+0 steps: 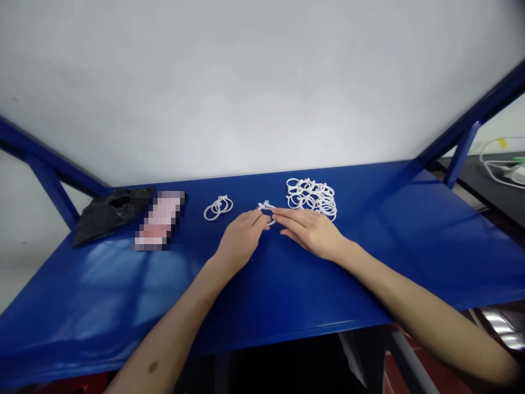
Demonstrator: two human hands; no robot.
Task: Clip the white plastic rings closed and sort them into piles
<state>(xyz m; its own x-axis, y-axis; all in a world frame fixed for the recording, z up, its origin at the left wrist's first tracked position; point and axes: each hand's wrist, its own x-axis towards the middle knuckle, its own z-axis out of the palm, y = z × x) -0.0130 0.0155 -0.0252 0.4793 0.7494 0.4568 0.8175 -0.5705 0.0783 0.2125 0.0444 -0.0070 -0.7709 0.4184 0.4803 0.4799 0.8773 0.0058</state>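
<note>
White ring [266, 206] — a small plastic one — sits on the blue shelf [369, 262], near the back and about in the middle, right where the two hands meet. The left hand [241, 238] has its fingers bent and close together, and their tips pinch the ring from the left side. The right hand [314, 230] lies low over the shelf with its fingers long, almost straight and side by side. Their tips touch the ring, but I cannot tell if they grip it or only rest on it.

Just behind the right hand is a big heap of rings [312, 197] (all white, all tangled up). A small bunch of rings [219, 208] lies to the left of the left hand, a little apart from it. Farther left are a blurred pink thing [159, 221] and, touching it, a black bag [106, 216]. A white cable [498, 164] lies on a dark table [479, 186] far off to the right.
</note>
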